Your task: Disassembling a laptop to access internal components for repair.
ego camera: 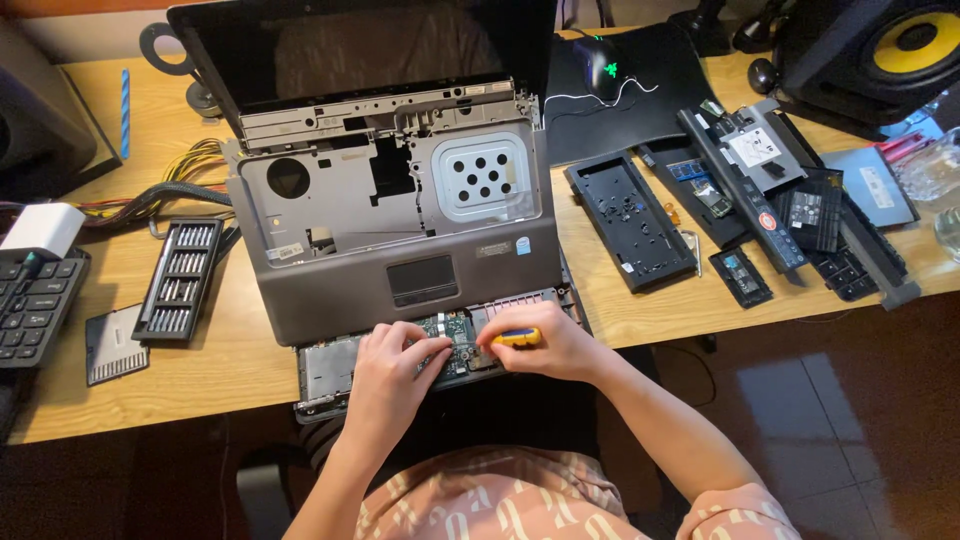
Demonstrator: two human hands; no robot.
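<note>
Teardown's well along, I'd say: the laptop [400,215] has its keyboard out and the palmrest shell lifted and slid back on the bench [640,310]. Pulled covers and a battery [745,190] lie off to the right. The circuit board [455,335] still sits in the base at the near edge. Right hand [545,345] is clamped on a yellow-handled screwdriver [518,337]; left hand [395,365] rests fingers-down on the board, gripping nothing. Bit set [180,280] waits at the left.

Grey laptop shell [400,215]; yellow-blue screwdriver [519,337]; green circuit board [452,340]; tan wooden desk [215,360]; black mouse pad [640,90].
</note>
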